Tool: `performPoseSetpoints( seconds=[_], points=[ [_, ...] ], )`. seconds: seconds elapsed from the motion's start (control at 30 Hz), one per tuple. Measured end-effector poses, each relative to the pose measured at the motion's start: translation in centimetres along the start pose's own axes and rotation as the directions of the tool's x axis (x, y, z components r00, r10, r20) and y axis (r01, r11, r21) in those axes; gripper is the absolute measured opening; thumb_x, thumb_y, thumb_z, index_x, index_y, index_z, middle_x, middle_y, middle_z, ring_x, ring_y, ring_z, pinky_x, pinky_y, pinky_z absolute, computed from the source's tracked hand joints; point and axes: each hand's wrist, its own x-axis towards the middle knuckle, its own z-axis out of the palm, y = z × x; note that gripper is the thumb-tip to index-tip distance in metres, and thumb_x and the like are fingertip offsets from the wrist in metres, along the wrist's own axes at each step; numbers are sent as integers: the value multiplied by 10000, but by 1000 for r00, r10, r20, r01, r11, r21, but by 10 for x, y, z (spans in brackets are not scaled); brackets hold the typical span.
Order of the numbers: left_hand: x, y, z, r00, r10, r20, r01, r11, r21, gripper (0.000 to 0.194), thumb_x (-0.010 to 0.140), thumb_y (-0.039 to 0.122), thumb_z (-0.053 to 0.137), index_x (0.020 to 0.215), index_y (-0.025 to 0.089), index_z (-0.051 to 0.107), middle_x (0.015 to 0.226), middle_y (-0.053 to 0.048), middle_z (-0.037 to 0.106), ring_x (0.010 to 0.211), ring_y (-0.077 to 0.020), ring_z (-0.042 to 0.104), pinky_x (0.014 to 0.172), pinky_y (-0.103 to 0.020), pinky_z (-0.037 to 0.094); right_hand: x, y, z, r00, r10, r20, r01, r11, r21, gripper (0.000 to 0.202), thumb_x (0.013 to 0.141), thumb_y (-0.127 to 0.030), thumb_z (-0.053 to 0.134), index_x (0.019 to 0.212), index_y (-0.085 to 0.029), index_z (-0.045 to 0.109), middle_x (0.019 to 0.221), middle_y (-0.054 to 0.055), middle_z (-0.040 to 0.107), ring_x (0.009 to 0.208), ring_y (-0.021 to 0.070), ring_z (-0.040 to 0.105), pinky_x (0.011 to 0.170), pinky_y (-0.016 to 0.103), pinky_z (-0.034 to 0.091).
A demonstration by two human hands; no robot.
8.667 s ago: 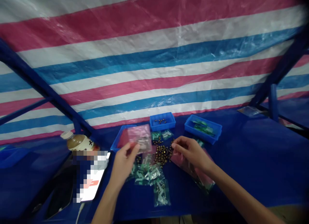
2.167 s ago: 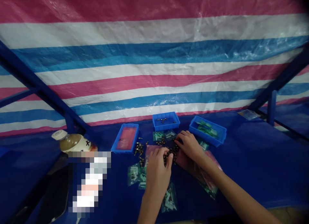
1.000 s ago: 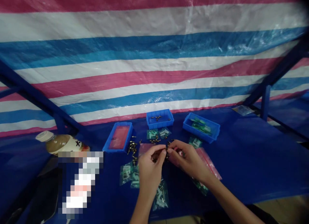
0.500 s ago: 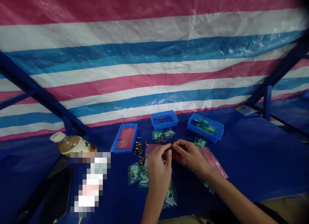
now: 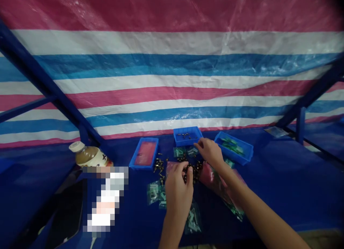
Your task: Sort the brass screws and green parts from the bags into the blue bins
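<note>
My left hand (image 5: 179,186) is low over a pile of small brass-coloured screws (image 5: 197,170), thumb and fingers curved with a gap between them; whether it holds anything is too small to tell. My right hand (image 5: 211,150) is farther forward, just beside the right end of the middle blue tray (image 5: 187,141), its fingers bent together and their tips pointing left. What they hold, if anything, cannot be made out. A few screws lie in that tray. Pink plastic bags (image 5: 208,173) are partly beneath my right forearm. More screws (image 5: 159,165) are scattered left of my left hand.
At left is a blue tray (image 5: 131,165) with pink bags inside; at right another tray (image 5: 248,159) holds green packets. Small clear packets (image 5: 192,220) lie around the hands. A bottle (image 5: 90,156) lies tilted at far left, near a dark phone-like object (image 5: 66,213).
My right hand has moved away from my left hand, forward to the middle tray, uncovering more of the screw pile. My left hand stays over the pile. The view has shifted slightly.
</note>
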Motion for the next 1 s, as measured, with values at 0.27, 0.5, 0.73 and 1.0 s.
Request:
performPoseSetpoints(
  seconds=[0.27,0.5,0.73,1.0],
  points=[
    [2,3,-1,1000,-5,2,5,998,-66,295,932,377,480,1072,203,672,1045,-82,699,831,-203,648,728,-316,494,-5,10,11,983,61,172,-77,994,82,236,844,-369,607,701,-181,612,748,71,668,734,213,626,610,279,355],
    [4,4,-13,987,-98,-128,65,968,-242,333,916,440,515,1081,200,676,992,-87,702,826,-196,654,632,-256,470,-24,10,-20,985,-33,172,-68,834,548,320,864,-460,562,718,-177,572,641,3,580,598,143,516,562,258,361],
    [6,7,4,977,-200,75,210,837,-505,427,848,515,598,1019,133,683,878,-95,712,766,-198,656,630,-250,465,-77,-11,-49,945,-197,259,-160,414,896,265,898,-442,582,839,-190,525,683,-38,481,619,103,439,582,225,363],
    [5,5,3,967,-96,238,200,863,-465,346,830,472,631,815,133,702,645,-8,601,615,-141,534,567,-224,369,-99,-4,-43,910,-212,357,-263,371,890,271,893,-474,577,889,-204,557,815,5,583,713,137,514,626,242,420]
  ],
)
